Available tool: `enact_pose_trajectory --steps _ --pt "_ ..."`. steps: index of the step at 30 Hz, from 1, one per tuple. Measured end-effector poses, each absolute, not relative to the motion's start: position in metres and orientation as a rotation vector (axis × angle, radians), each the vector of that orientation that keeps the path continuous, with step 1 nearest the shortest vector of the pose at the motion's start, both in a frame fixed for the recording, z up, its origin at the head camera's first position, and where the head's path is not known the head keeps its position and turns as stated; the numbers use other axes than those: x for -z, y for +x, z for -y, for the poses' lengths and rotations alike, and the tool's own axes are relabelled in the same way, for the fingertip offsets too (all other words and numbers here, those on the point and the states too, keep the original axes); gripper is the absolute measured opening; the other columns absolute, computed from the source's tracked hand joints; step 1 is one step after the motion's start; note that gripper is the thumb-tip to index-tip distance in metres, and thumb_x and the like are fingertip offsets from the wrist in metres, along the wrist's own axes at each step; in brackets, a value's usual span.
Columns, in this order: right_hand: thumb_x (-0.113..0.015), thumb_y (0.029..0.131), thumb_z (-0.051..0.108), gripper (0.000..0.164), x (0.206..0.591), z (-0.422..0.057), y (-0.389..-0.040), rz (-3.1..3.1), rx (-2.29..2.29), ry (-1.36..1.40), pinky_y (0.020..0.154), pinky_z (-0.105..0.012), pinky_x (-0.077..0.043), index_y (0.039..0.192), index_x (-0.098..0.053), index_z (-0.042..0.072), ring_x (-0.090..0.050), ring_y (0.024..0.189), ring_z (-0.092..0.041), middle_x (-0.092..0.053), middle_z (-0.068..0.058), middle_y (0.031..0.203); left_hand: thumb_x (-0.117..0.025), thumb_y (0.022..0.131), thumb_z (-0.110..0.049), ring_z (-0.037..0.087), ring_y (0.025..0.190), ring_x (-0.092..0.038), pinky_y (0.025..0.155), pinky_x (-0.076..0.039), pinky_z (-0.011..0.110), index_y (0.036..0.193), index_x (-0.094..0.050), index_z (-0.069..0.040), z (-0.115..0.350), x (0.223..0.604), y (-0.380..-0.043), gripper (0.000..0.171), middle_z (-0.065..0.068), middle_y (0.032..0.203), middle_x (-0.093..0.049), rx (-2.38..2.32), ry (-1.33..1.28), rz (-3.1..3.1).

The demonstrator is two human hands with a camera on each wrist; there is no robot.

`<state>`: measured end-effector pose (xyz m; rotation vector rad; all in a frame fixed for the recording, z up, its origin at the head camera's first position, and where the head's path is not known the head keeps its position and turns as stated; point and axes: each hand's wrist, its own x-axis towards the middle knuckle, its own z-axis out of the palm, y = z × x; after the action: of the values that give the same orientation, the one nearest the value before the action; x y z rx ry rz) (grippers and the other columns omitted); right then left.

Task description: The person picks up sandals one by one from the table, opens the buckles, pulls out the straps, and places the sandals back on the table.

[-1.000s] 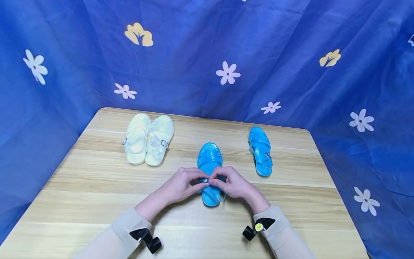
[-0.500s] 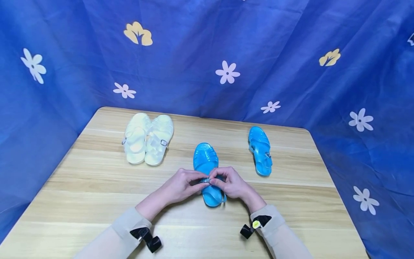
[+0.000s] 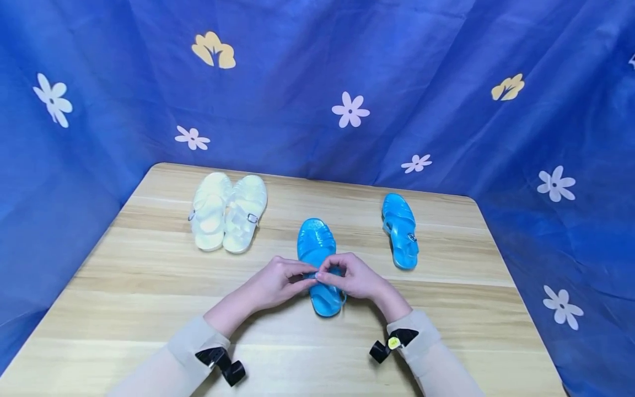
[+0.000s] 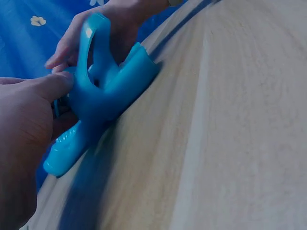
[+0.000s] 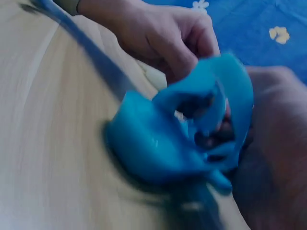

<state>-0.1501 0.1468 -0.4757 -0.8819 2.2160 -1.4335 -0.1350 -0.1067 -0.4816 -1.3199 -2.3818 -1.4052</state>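
A translucent blue jelly sandal [image 3: 316,242] lies on the table before me, toe pointing away. My left hand [image 3: 275,284] pinches its ankle strap at the buckle side with thumb and index finger. From the other side my right hand [image 3: 354,278] pinches the strap, its fingertips meeting the left ones over the sandal's middle. Fingers mostly cover the buckle. In the left wrist view the sandal's heel strap [image 4: 98,43] stands up in a loop. The heel end [image 5: 148,143] looks blurred in the right wrist view.
Another blue sandal [image 3: 399,231] with a round metal buckle lies to the right on the wooden table [image 3: 149,320]. Two white sandals [image 3: 209,212] sit side by side at the back left. A blue flowered curtain [image 3: 278,99] hangs behind the table.
The sandal's toe has swung slightly left. Both hands keep their pinch on the strap, and the fingertips have shifted a little left, covering more of the buckle.
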Motion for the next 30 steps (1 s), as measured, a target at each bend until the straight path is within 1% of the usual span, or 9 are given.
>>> enact_pose_trajectory --steps 3,6,11,16,20,23,27,28,30 --pt "-0.071 0.105 0.031 0.015 0.470 -0.144 -0.148 -2.273 1.360 -0.909 0.076 -0.031 -0.050 0.095 -0.075 0.020 -0.061 0.087 -0.015 -0.070 0.009 0.091 -0.076 0.099 -0.009 0.014 0.105 -0.074 0.090 -0.061 0.030 0.119 -0.078 -0.005 0.106 0.479 -0.135 0.021 0.003 0.115 -0.078 1.371 -1.342 2.407" --pt "-0.072 0.104 0.025 0.014 0.470 -0.144 -0.147 -2.260 1.390 -0.932 0.077 -0.031 -0.049 0.092 -0.074 0.019 -0.061 0.086 -0.016 -0.070 0.007 0.089 -0.076 0.099 -0.009 0.013 0.103 -0.074 0.089 -0.061 0.029 0.120 -0.077 -0.005 0.105 0.479 -0.134 0.021 0.004 0.114 -0.078 1.361 -1.354 2.426" --pt "-0.069 0.104 0.011 0.012 0.480 -0.146 -0.145 -2.173 1.564 -0.913 0.088 -0.032 -0.052 0.092 -0.072 0.011 -0.064 0.094 -0.017 -0.073 -0.002 0.095 -0.075 0.101 -0.011 0.013 0.104 -0.074 0.089 -0.061 0.028 0.121 -0.077 -0.005 0.104 0.481 -0.136 0.021 0.003 0.114 -0.078 1.352 -1.375 2.402" --pt "-0.065 0.104 0.000 0.011 0.490 -0.150 -0.147 -2.034 1.761 -0.876 0.098 -0.034 -0.055 0.093 -0.069 0.000 -0.069 0.103 -0.023 -0.074 -0.012 0.101 -0.077 0.098 -0.008 0.015 0.100 -0.075 0.087 -0.061 0.028 0.117 -0.078 -0.005 0.107 0.483 -0.138 0.019 0.004 0.110 -0.079 1.414 -1.343 2.346" --pt "-0.063 0.105 0.002 0.012 0.490 -0.150 -0.149 -1.962 1.790 -0.831 0.096 -0.032 -0.057 0.096 -0.067 -0.004 -0.070 0.101 -0.025 -0.074 -0.014 0.098 -0.077 0.099 -0.009 0.014 0.100 -0.075 0.086 -0.062 0.029 0.118 -0.078 -0.005 0.110 0.483 -0.140 0.019 0.004 0.111 -0.079 1.430 -1.331 2.351" --pt "-0.063 0.107 0.009 0.015 0.485 -0.149 -0.150 -2.021 1.701 -0.836 0.093 -0.031 -0.054 0.100 -0.070 -0.003 -0.067 0.099 -0.021 -0.073 -0.008 0.098 -0.077 0.099 -0.010 0.015 0.103 -0.075 0.088 -0.061 0.029 0.119 -0.078 -0.006 0.110 0.481 -0.140 0.021 0.003 0.113 -0.078 1.420 -1.326 2.366" --pt "-0.065 0.107 0.017 0.016 0.479 -0.143 -0.150 -2.140 1.552 -0.890 0.091 -0.033 -0.051 0.102 -0.075 0.006 -0.063 0.099 -0.018 -0.072 0.003 0.099 -0.077 0.099 -0.009 0.015 0.105 -0.074 0.091 -0.060 0.029 0.121 -0.078 -0.006 0.110 0.479 -0.139 0.022 0.003 0.115 -0.078 1.394 -1.332 2.377" --pt "-0.066 0.107 0.019 0.015 0.479 -0.142 -0.150 -2.150 1.540 -0.890 0.090 -0.033 -0.050 0.102 -0.076 0.009 -0.063 0.098 -0.018 -0.072 0.003 0.099 -0.077 0.099 -0.008 0.015 0.106 -0.074 0.091 -0.060 0.029 0.121 -0.078 -0.006 0.110 0.478 -0.139 0.022 0.002 0.116 -0.078 1.393 -1.333 2.380" --pt "-0.067 0.106 0.017 0.013 0.480 -0.142 -0.150 -2.154 1.547 -0.881 0.091 -0.034 -0.051 0.101 -0.077 0.010 -0.063 0.099 -0.018 -0.073 0.003 0.099 -0.077 0.099 -0.008 0.015 0.106 -0.074 0.091 -0.060 0.029 0.120 -0.077 -0.006 0.110 0.478 -0.139 0.022 0.003 0.115 -0.078 1.394 -1.333 2.381"
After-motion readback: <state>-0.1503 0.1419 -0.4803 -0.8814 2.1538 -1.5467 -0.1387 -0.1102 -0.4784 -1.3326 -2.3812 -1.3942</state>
